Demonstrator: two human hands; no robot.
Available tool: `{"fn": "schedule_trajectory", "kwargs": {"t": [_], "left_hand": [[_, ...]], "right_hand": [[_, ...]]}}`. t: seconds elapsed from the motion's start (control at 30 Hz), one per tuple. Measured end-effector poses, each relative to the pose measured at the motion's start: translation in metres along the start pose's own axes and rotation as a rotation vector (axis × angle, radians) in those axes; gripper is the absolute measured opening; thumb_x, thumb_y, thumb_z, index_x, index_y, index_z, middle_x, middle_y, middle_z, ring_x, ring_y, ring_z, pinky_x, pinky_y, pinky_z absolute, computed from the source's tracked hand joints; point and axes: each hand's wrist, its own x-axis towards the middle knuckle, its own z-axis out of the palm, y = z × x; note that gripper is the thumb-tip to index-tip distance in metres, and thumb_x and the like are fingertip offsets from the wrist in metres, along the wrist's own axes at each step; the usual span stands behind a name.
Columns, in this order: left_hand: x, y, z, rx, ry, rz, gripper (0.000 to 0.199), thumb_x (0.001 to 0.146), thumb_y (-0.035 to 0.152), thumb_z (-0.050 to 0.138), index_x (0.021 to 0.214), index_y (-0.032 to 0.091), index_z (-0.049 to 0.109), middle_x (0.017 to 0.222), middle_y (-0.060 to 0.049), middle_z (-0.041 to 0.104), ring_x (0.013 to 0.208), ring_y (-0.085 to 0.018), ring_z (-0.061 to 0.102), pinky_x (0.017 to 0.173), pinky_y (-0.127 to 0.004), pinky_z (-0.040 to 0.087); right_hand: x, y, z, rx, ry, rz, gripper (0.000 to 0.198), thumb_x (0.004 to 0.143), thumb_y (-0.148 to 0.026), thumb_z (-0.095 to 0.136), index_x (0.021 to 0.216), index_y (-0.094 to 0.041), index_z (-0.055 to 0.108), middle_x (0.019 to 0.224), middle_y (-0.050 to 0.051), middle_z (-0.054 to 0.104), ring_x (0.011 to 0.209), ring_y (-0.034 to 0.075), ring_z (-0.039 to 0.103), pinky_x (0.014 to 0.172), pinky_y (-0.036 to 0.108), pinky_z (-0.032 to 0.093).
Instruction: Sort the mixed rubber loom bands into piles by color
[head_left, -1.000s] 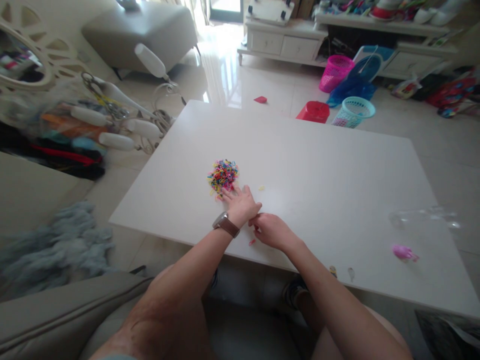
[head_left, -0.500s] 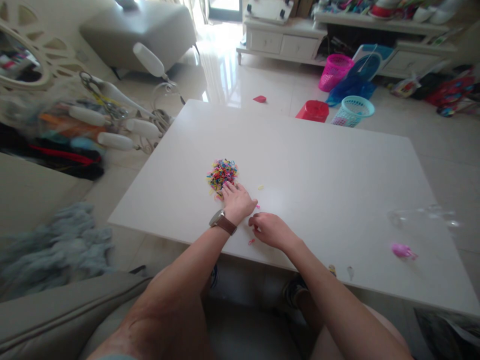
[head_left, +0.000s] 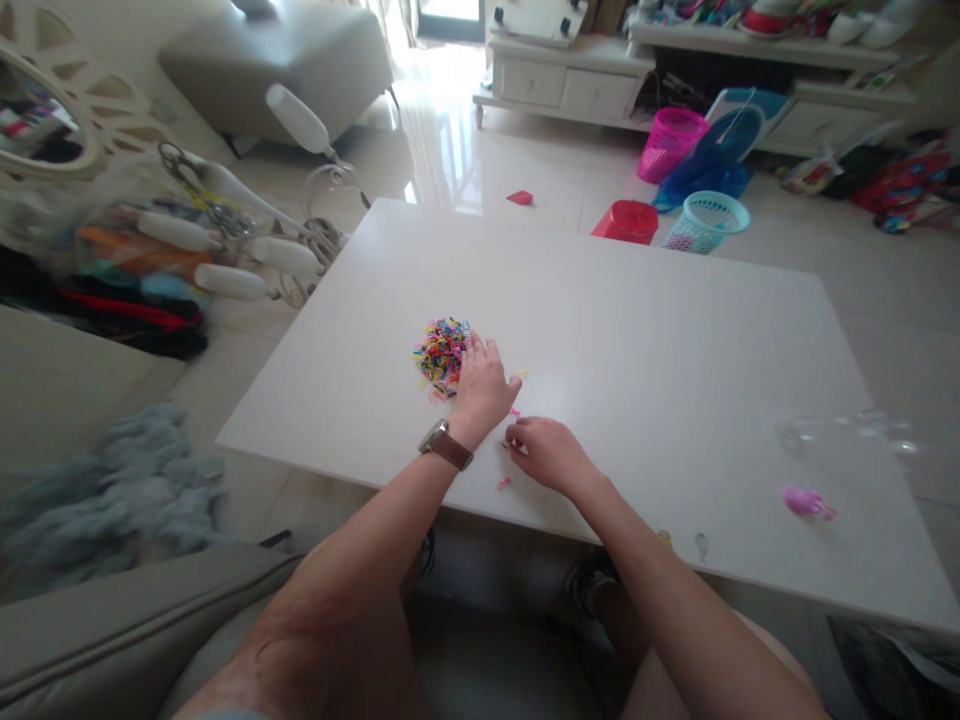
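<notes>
Close to the near edge of the smooth, pale tabletop (head_left: 637,340) lie a translucent teardrop-shaped piece (head_left: 701,546) and a yellowish item (head_left: 664,538), the latter partly covered by the right forearm. Toward the near right corner, which is cut off by the frame, sits a glossy pink object (head_left: 808,503), rounded with a ragged end, its identity unclear. A thin pink loop (head_left: 503,484) lies inward from the near edge, left of center.

Just beyond it, the right hand (head_left: 551,452) is half curled, thumb and fingertips close together; whether they pinch anything cannot be made out. A round-cased watch (head_left: 446,445) with a brown strap encircles the left wrist. A clear, glassy form (head_left: 847,430) by the right edge has indistinct outlines. A small pink piece (head_left: 515,412) lies between the hands.

The left hand (head_left: 486,388) is open, palm down, fingers extended onto the right flank of a heap of multicolored small bands (head_left: 441,352), left of the tabletop's center. The fingers hide part of the heap; any grip beneath them cannot be determined. Past the far edge, which hides its base, stands a turquoise lattice basket (head_left: 706,222).
</notes>
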Motion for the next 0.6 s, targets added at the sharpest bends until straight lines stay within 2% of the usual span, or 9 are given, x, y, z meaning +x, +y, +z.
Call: {"fn": "schedule_trajectory", "kwargs": {"t": [0.07,0.13,0.2,0.3,0.43,0.6], "left_hand": [[0.006,-0.001,-0.002,-0.221,0.017,0.021,0.054,0.086,0.015,0.064,0.139,0.007,0.059,0.146,-0.02,0.059,0.14,-0.027,0.054,0.12,-0.038,0.041],[0.01,-0.002,-0.004,-0.456,-0.003,0.007,0.039,0.083,0.008,0.063,0.121,0.012,0.07,0.122,-0.014,0.075,0.115,-0.022,0.071,0.107,-0.034,0.054],[0.012,-0.003,-0.004,-0.668,-0.064,-0.008,0.026,0.08,0.005,0.066,0.104,0.011,0.074,0.102,-0.012,0.08,0.096,-0.02,0.076,0.094,-0.033,0.06],[0.012,-0.005,-0.001,-0.888,-0.202,0.009,0.017,0.078,0.007,0.07,0.094,0.01,0.074,0.091,-0.012,0.079,0.087,-0.02,0.077,0.083,-0.031,0.062],[0.01,-0.008,0.003,-0.894,-0.253,0.08,0.022,0.075,0.014,0.077,0.097,0.013,0.073,0.099,-0.011,0.078,0.082,-0.018,0.076,0.072,-0.026,0.06],[0.007,-0.009,0.005,-0.814,-0.313,0.138,0.022,0.076,0.012,0.075,0.097,0.014,0.072,0.086,-0.008,0.077,0.076,-0.017,0.075,0.061,-0.021,0.054]], "right_hand": [[0.0,0.007,-0.004,-0.004,0.109,0.085,0.015,0.091,-0.016,0.057,0.084,-0.02,0.07,0.088,0.006,0.072,0.083,0.02,0.065,0.075,0.029,0.044],[0.001,0.016,-0.008,0.044,0.24,0.168,0.013,0.091,-0.018,0.058,0.086,-0.021,0.069,0.088,0.005,0.071,0.084,0.02,0.065,0.076,0.03,0.045],[0.002,0.025,-0.011,0.132,0.369,0.229,0.009,0.091,-0.02,0.059,0.091,-0.02,0.069,0.091,0.005,0.071,0.085,0.02,0.065,0.078,0.031,0.047],[0.004,0.034,-0.013,0.267,0.504,0.253,0.012,0.091,-0.022,0.06,0.1,-0.02,0.068,0.097,0.005,0.072,0.086,0.02,0.066,0.08,0.032,0.05],[0.005,0.035,-0.012,0.371,0.573,0.219,0.017,0.092,-0.025,0.059,0.107,-0.02,0.067,0.103,0.006,0.073,0.089,0.021,0.068,0.08,0.034,0.052],[0.005,0.031,-0.011,0.435,0.603,0.16,0.014,0.095,-0.024,0.056,0.1,-0.021,0.069,0.097,0.005,0.074,0.087,0.02,0.069,0.081,0.032,0.052]]}}
